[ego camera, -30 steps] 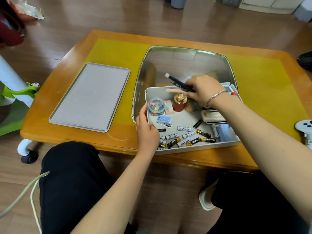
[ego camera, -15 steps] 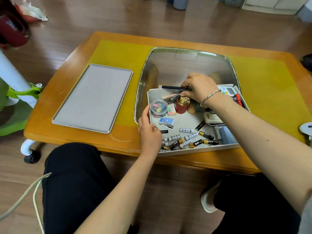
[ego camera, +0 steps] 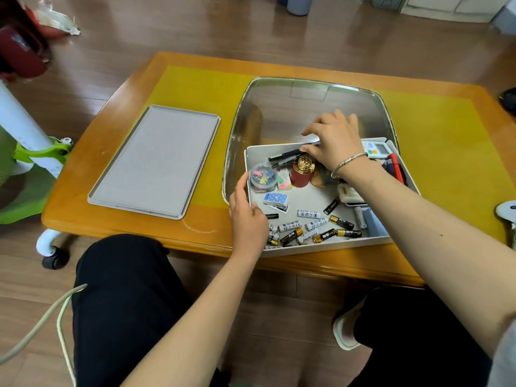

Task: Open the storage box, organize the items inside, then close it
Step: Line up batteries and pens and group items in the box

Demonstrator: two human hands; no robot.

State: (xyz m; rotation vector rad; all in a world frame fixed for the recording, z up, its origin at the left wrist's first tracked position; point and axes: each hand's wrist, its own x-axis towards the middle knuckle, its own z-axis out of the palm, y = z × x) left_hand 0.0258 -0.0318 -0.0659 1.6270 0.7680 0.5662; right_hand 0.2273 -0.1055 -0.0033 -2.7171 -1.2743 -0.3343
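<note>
The white storage box (ego camera: 321, 245) sits open at the table's near edge, on a shiny metal tray (ego camera: 307, 107). Its grey lid (ego camera: 156, 160) lies flat to the left. My left hand (ego camera: 247, 216) grips the box's left wall. My right hand (ego camera: 335, 141) hovers over the back wall with fingers apart, the thumb beside the end of a black pen (ego camera: 284, 156) lying inside. Also in the box are a clip jar (ego camera: 262, 177), a red tin with a gold top (ego camera: 300, 177), a blue stapler (ego camera: 276, 201) and several loose batteries (ego camera: 312, 227).
A white device with a screen (ego camera: 375, 149) and a red pen (ego camera: 396, 169) lie along the box's right side. The orange table (ego camera: 139, 227) carries a yellow mat (ego camera: 435, 152). A white controller (ego camera: 506, 210) pokes in at the right edge. My knees are below the table.
My right hand lowered the black pen from above the box down along the back wall and spread its fingers. My left hand stayed on the left wall.
</note>
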